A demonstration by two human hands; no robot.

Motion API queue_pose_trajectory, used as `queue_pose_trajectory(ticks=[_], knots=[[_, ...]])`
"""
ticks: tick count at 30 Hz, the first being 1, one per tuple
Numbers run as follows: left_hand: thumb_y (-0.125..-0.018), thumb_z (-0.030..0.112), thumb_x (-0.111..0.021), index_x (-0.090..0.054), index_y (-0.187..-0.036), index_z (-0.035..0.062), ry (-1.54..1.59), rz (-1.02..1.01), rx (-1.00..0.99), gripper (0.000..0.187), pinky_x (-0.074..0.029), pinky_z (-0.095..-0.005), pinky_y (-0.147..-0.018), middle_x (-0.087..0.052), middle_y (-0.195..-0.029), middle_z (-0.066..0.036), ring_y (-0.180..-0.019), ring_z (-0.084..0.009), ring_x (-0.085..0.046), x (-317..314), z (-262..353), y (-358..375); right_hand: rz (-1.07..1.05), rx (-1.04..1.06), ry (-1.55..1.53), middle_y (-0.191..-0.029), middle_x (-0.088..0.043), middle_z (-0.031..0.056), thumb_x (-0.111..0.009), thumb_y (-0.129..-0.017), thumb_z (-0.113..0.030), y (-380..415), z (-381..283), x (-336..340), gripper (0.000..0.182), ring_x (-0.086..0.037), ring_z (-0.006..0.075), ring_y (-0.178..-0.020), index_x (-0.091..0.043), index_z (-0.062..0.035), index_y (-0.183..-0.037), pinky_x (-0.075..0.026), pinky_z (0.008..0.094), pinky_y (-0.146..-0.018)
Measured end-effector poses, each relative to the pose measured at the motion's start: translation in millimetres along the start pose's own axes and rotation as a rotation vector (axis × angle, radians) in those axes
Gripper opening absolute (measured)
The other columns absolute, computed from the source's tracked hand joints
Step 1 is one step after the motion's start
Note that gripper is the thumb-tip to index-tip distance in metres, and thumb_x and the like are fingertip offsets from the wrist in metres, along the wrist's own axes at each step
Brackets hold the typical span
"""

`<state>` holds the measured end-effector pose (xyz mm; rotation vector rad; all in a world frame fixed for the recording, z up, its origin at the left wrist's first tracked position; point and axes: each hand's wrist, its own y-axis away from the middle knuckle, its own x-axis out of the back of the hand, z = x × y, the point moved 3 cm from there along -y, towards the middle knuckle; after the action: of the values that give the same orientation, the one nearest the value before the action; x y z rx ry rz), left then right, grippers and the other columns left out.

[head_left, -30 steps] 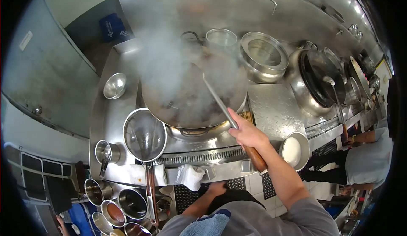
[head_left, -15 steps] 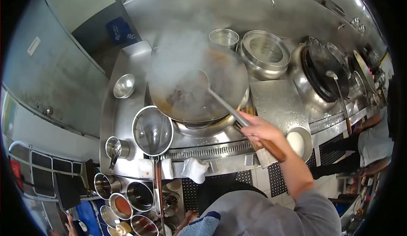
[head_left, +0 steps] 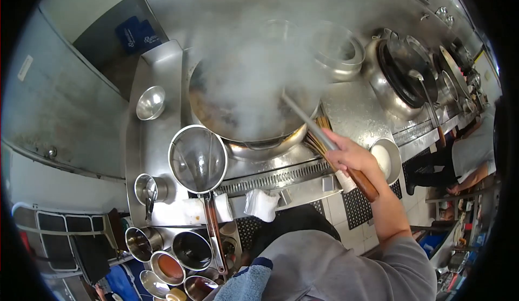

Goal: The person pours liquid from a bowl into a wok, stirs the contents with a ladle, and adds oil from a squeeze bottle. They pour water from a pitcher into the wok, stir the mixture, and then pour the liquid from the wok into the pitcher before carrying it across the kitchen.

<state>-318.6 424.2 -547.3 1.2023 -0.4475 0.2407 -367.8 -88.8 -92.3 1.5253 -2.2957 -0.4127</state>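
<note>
My right hand (head_left: 348, 155) is closed around the long ladle (head_left: 311, 121), whose wooden end lies along my wrist. The ladle's head is lost in thick steam over the large wok (head_left: 208, 106), so its contents are mostly hidden. A bamboo brush (head_left: 320, 141) lies just beside my right hand, near the wok's right side. My left hand is out of sight. Left of my body, a round mesh strainer (head_left: 198, 159) rests on the counter with its handle pointing down.
Several sauce pots (head_left: 192, 250) stand at the lower left. A metal bowl (head_left: 151, 103) and a small pot (head_left: 150, 189) sit on the left counter. White cloths (head_left: 261, 204) lie at the front edge. Another person (head_left: 473, 148) stands at the far right.
The steam has grown thicker and spread right over the pots behind. My right hand and the ladle have shifted slightly right in view. The camera view has tilted and moved a little.
</note>
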Motion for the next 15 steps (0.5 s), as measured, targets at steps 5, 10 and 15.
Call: queue_pose_trajectory(ticks=[5, 10, 15], knots=[[-0.089, 0.023, -0.051, -0.068, -0.106, 0.0067, 0.002, 0.007, 0.006, 0.029, -0.051, -0.0453, -0.085, -0.067, -0.110, -0.023, -0.104, -0.0374, -0.065, 1.1, 8.5, 0.3, 0.225, 0.010, 0.411, -0.080, -0.059, 0.0063, -0.053, -0.089, -0.008, -49.0, -15.5, -19.5, 0.077, -0.050, 0.0134, -0.048, -0.015, -0.0120, -0.156, -0.048, 0.0274, -0.045], [-0.089, 0.023, -0.051, -0.068, -0.106, 0.0065, 0.005, 0.013, 0.034, 0.029, -0.051, -0.0454, -0.085, -0.067, -0.110, -0.023, -0.104, -0.0376, -0.065, 3.0, 19.1, -1.0, -0.065, -0.095, -0.026, -0.068, -0.053, 0.0048, -0.053, -0.090, -0.007, -12.0, -14.6, -3.4, 0.076, -0.047, 0.0130, -0.045, -0.015, -0.0128, -0.156, -0.046, 0.0271, -0.044], [-0.089, 0.022, -0.051, -0.068, -0.107, 0.0062, 0.026, 0.019, 0.073, 0.029, -0.051, -0.0454, -0.085, -0.067, -0.110, -0.023, -0.104, -0.0377, -0.065, 3.1, 27.0, 2.5, 0.189, -0.098, 0.323, -0.071, -0.058, 0.0117, -0.051, -0.091, -0.010, -20.5, -32.9, 9.2, 0.073, -0.051, 0.0162, -0.047, -0.015, -0.0104, -0.155, -0.045, 0.0316, -0.043]])
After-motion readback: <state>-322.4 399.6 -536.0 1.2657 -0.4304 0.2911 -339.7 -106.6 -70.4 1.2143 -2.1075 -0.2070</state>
